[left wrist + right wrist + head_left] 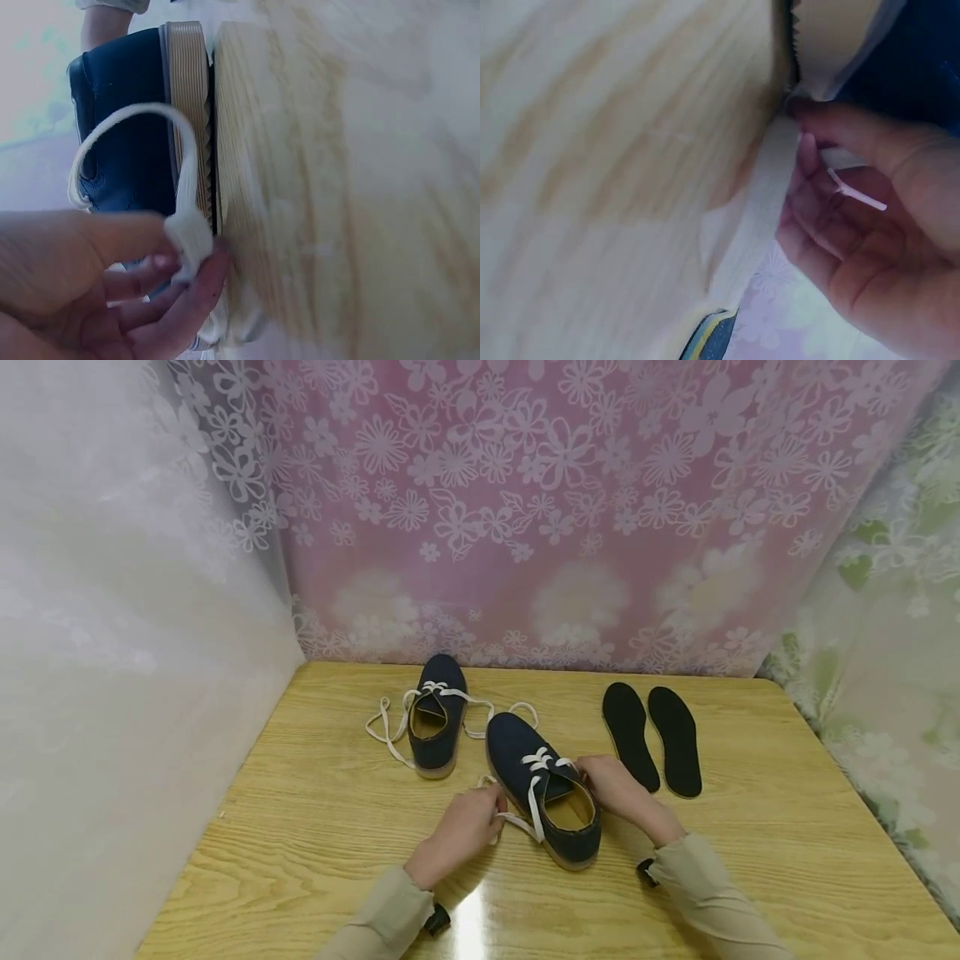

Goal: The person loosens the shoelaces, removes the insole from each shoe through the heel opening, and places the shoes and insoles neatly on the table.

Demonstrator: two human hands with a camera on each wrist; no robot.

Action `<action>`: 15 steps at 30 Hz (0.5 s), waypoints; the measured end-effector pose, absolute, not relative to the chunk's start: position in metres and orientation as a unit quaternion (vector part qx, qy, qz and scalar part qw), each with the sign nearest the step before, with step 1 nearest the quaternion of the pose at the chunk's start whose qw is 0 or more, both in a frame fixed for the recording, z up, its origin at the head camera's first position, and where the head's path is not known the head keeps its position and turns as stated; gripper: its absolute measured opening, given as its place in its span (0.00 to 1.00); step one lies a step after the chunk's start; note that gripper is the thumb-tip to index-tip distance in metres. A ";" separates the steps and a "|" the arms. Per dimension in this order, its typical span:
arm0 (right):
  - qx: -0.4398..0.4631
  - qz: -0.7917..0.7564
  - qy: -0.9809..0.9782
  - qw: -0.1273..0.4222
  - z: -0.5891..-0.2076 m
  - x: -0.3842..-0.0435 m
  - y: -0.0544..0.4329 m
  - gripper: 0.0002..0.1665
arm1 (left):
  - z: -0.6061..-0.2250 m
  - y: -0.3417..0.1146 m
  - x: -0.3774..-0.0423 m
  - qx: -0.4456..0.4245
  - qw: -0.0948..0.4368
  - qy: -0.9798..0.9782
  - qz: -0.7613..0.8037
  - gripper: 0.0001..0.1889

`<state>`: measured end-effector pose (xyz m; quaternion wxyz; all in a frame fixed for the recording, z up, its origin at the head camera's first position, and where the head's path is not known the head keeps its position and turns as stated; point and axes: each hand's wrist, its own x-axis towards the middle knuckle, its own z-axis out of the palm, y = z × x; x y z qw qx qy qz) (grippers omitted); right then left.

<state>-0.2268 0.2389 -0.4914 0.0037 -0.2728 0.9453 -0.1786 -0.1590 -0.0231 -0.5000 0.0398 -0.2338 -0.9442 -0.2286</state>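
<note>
A navy shoe with a tan sole stands at a slant on the table, its toe pointing away to the left. Beside its left side, my left hand pinches a white shoelace. In the left wrist view, the lace arches from the eyelets down to thumb and fingertips. On the opposite side my right hand pinches a white lace strand near the sole. Its thin tip shows by the curled fingers in the right wrist view. White lacing crosses the shoe's tongue.
A second navy shoe stands farther back on the left, its loose white laces spread on both sides. Two black insoles lie side by side on the right. Floral curtains hang behind the wooden table.
</note>
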 end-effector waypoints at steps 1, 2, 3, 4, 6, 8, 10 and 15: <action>-0.265 -0.180 0.947 -0.003 -0.491 -0.226 0.240 0.16 | -0.500 -0.023 -0.159 -0.223 0.049 -0.944 -0.237 0.07; -0.256 -0.186 0.949 -0.012 -0.491 -0.225 0.241 0.14 | -0.500 -0.024 -0.160 -0.212 0.059 -0.944 -0.244 0.06; -0.246 -0.200 0.948 -0.021 -0.490 -0.224 0.242 0.11 | -0.499 -0.024 -0.160 -0.202 0.066 -0.945 -0.248 0.05; -0.231 -0.221 0.947 -0.028 -0.490 -0.222 0.243 0.07 | -0.499 -0.024 -0.161 -0.193 0.072 -0.945 -0.254 0.05; -0.203 -0.278 0.938 -0.041 -0.489 -0.218 0.244 0.02 | -0.497 -0.025 -0.163 -0.176 0.077 -0.944 -0.269 0.04; -0.184 -0.337 0.923 -0.040 -0.489 -0.214 0.244 0.07 | -0.495 -0.025 -0.165 -0.165 0.080 -0.943 -0.278 0.05; -0.172 -0.384 0.907 -0.019 -0.489 -0.209 0.241 0.08 | -0.494 -0.024 -0.168 -0.160 0.087 -0.943 -0.277 0.06; -0.138 -0.427 0.893 0.015 -0.490 -0.199 0.230 0.08 | -0.492 -0.020 -0.172 -0.159 0.106 -0.948 -0.253 0.11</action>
